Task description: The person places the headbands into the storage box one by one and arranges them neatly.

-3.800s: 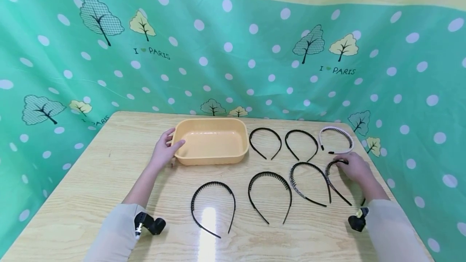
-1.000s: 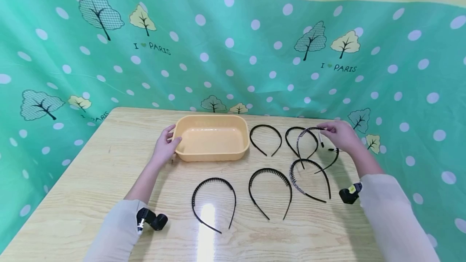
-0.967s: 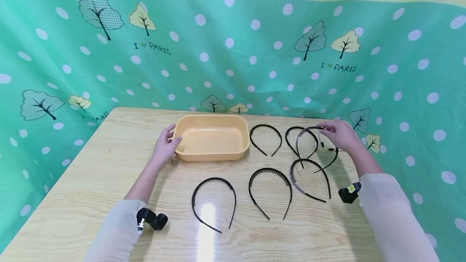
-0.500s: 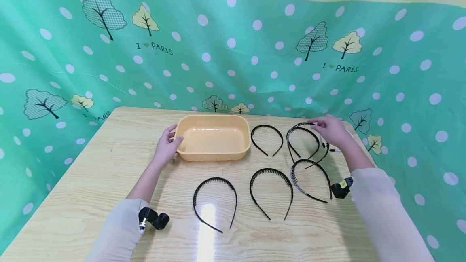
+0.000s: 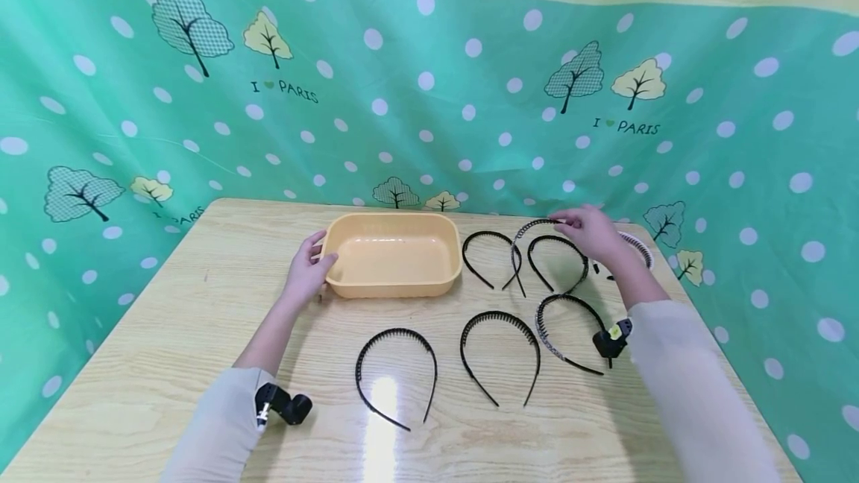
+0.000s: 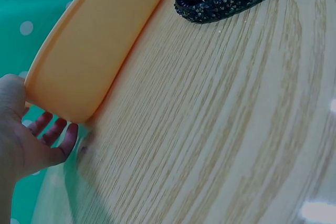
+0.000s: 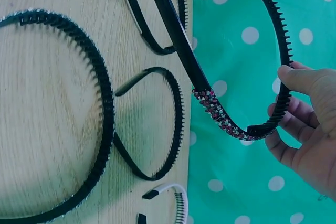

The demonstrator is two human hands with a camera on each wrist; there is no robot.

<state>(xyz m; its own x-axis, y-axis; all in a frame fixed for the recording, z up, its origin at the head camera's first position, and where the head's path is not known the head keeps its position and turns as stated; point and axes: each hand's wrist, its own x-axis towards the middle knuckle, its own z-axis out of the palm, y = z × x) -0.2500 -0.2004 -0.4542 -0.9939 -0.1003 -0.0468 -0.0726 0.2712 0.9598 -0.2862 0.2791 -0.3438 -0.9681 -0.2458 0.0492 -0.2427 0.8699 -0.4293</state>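
Note:
My right hand (image 5: 590,233) pinches a black toothed headband (image 7: 218,116) with red and silver stones along one side, held above the table's back right part. In the head view the headband overlaps two plain black headbands, one at back centre (image 5: 493,233) and one further right (image 5: 557,238). My left hand (image 5: 305,270) grips the left end of an empty peach plastic basin (image 5: 392,291), thumb over the rim and fingers outside. Behind my right forearm a pale pink headband (image 5: 647,252) is partly hidden.
A black headband with glittery stones (image 5: 546,341) lies at right on the wooden table (image 5: 168,364). Two more black headbands lie nearer, one at centre (image 5: 499,315) and one to its left (image 5: 396,332). A green dotted cloth (image 5: 429,118) hangs behind the table.
My right hand has lifted the stone-trimmed headband from the table's right side and carried it back and left, toward the basin. My left hand stays at the basin's left end.

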